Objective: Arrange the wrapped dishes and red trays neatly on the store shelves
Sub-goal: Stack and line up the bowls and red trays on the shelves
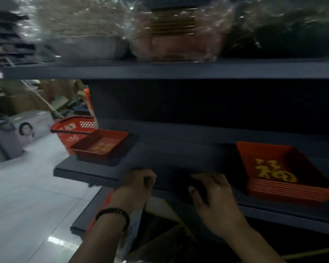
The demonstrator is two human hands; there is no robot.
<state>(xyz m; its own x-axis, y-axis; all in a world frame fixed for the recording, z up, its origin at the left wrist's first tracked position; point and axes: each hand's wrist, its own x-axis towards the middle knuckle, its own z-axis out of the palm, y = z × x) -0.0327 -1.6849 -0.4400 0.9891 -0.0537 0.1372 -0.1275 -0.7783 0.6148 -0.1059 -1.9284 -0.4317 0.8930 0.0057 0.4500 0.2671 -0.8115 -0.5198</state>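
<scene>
Left hand (136, 184) curls on the shelf edge (95, 176); right hand (215, 196) rests there, fingers spread.

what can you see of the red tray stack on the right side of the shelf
The red tray stack is a nested pile of shallow rectangular trays, plastic by the look, their rims showing as thin ridged lines along the near side. The top tray faces up and bears a large gold character on its floor. The stack rests flat on the dark middle shelf, angled slightly to its front edge. Neither hand touches it; the right hand is at the shelf edge to its left.
</scene>
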